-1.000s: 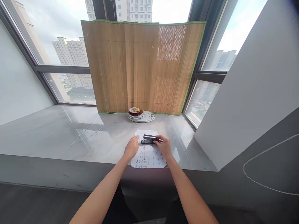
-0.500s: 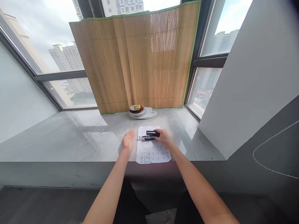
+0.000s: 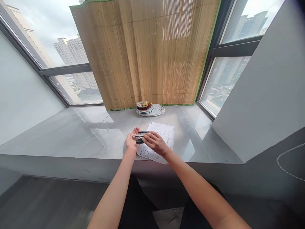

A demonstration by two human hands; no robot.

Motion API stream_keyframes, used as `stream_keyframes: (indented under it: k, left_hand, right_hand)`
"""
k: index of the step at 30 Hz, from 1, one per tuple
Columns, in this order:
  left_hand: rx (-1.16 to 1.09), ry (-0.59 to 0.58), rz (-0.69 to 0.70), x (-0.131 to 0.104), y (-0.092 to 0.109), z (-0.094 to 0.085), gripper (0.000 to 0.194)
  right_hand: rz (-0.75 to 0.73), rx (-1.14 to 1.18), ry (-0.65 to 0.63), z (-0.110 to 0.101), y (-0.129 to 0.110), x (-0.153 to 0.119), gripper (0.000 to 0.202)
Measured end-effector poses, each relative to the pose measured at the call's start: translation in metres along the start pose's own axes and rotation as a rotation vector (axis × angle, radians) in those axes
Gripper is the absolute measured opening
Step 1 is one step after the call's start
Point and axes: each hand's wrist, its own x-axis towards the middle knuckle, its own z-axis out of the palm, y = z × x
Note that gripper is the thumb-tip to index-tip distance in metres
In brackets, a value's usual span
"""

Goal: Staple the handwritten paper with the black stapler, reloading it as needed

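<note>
Several pens (image 3: 140, 135) are bunched in my right hand (image 3: 156, 143), whose fingers wrap round their right ends. Among them is a thick black marker (image 3: 139, 141), lowest in the bunch. The left ends of the pens lie over the palm of my left hand (image 3: 132, 140), which is turned up with its fingers spread. Beneath my right hand a white sheet of paper with handwriting (image 3: 166, 132) lies slanted on the grey sill.
Stacked plates (image 3: 145, 108) and a white oval plate (image 3: 158, 110) stand at the back of the sill (image 3: 114, 149). Behind them hangs a bamboo blind (image 3: 147, 63). A grey wall (image 3: 250, 95) rises at the right, and the sill's front edge runs below the paper.
My right hand has brought the pens left from over the paper to my open left hand. The paper has turned askew. The view has shifted.
</note>
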Motion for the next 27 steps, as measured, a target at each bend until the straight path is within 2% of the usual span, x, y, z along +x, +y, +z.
stream_keyframes:
  k: [4, 8, 10, 12, 14, 16, 19, 23, 25, 27]
  left_hand:
    - [-0.083, 0.009, 0.043, 0.000, 0.000, 0.003, 0.042]
    - [-0.046, 0.039, 0.024, 0.000, 0.001, 0.006, 0.041]
    - [-0.049, 0.067, 0.042, 0.000, 0.002, 0.004, 0.038]
    - [-0.068, 0.051, 0.055, 0.001, 0.001, 0.002, 0.037]
    - [-0.074, 0.017, 0.056, 0.001, 0.000, 0.000, 0.037]
    - [-0.073, 0.013, 0.052, 0.002, -0.001, 0.001, 0.036]
    - [-0.083, 0.065, 0.060, 0.003, -0.002, 0.005, 0.029]
    - [-0.085, 0.148, 0.060, 0.003, -0.002, 0.010, 0.027]
    - [-0.098, 0.158, 0.043, 0.001, -0.002, 0.010, 0.025]
    - [-0.116, 0.102, 0.005, -0.004, -0.002, 0.011, 0.022]
  right_hand:
    - [0.108, -0.082, 0.095, -0.002, 0.009, -0.006, 0.033]
    - [0.208, 0.010, 0.067, -0.002, 0.009, 0.003, 0.035]
    - [0.435, 0.058, 0.157, -0.001, 0.003, 0.002, 0.028]
    - [0.772, 0.107, 0.310, 0.000, -0.007, -0.008, 0.018]
    - [1.058, 0.157, 0.429, -0.001, -0.016, -0.025, 0.018]
    - [1.182, 0.196, 0.448, -0.001, -0.020, -0.040, 0.022]
    - [1.152, 0.231, 0.317, -0.003, -0.009, -0.051, 0.022]
    - [1.068, 0.245, 0.111, -0.020, 0.026, -0.054, 0.025]
    - [1.032, 0.244, 0.068, -0.034, 0.039, -0.056, 0.027]
    - [0.963, 0.175, 0.097, -0.045, 0.041, -0.055, 0.029]
